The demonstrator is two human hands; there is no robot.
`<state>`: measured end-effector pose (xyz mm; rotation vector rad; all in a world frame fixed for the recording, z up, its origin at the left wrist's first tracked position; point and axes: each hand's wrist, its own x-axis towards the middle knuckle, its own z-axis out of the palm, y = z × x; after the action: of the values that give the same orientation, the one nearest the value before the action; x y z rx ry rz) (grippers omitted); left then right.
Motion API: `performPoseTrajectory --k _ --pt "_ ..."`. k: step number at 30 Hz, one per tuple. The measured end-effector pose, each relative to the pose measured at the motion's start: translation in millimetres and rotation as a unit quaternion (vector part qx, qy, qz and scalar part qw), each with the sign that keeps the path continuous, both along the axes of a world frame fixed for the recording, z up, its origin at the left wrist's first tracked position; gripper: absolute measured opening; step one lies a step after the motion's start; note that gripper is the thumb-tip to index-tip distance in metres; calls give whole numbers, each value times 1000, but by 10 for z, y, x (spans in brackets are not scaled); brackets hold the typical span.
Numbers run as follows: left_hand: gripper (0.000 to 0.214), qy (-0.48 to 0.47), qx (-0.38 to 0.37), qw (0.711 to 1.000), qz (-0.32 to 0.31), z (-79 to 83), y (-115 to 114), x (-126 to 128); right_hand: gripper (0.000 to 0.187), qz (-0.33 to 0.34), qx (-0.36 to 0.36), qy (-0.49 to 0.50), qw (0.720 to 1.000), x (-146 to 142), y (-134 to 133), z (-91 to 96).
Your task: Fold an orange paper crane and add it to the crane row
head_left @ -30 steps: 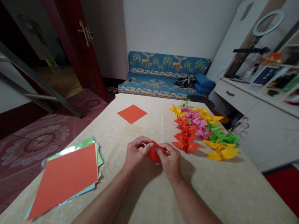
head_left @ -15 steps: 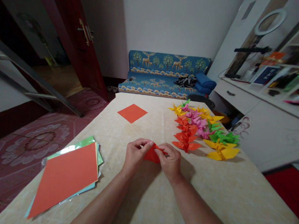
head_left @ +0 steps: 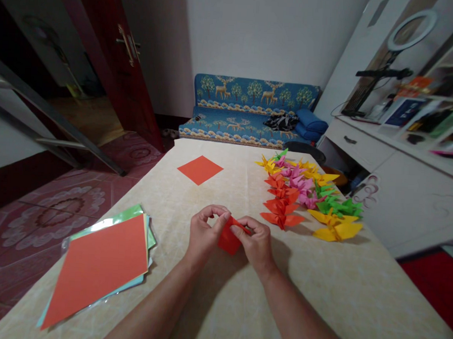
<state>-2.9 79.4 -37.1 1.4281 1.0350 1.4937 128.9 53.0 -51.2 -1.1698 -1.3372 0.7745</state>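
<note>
Between my hands is a small piece of folded red origami paper [head_left: 230, 239], held just above the table. My left hand [head_left: 206, 232] pinches its upper left edge between thumb and fingers. On the other side, my right hand [head_left: 256, 242] grips the right part, the thumb pressed on the front. My fingers hide parts of the folds. Right of my hands stand several red paper cranes [head_left: 282, 214] in a row. A flat square of orange-red paper [head_left: 200, 169] lies farther back on the table, turned like a diamond.
A stack of coloured paper sheets [head_left: 100, 269] with a plastic sleeve lies on the table's left. Pink paper cranes [head_left: 300, 184], green ones [head_left: 340, 208] and yellow ones [head_left: 335, 227] crowd the right side. Beyond the table [head_left: 194, 198] stands a blue patterned sofa [head_left: 232, 120].
The folded red paper has been tilted, and more of its lower face shows, reaching nearer to me. Both hands have shifted slightly left and keep their pinch.
</note>
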Motion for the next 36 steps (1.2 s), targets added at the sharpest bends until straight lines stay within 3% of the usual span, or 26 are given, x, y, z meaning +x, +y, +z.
performPoseTrajectory --k 8,14,19,25,29,36 --pt "13 -22 -17 1000 -5 -3 -23 15 12 -7 -15 24 1000 -16 3 -17" --pt "36 -52 -33 998 1 48 -34 15 13 -11 -22 42 999 -34 1 -16" --pt "32 -14 -31 999 -31 -1 18 -43 16 -22 -30 69 997 -11 10 -33" --pt "19 -22 -124 987 -96 -47 32 -23 18 -58 -19 86 994 54 30 -63" --pt "18 -43 -123 988 -81 -36 10 8 18 -44 -25 83 995 46 18 -53" --pt "17 28 -79 995 -48 -11 20 -45 17 -2 -32 80 996 -12 -1 -12"
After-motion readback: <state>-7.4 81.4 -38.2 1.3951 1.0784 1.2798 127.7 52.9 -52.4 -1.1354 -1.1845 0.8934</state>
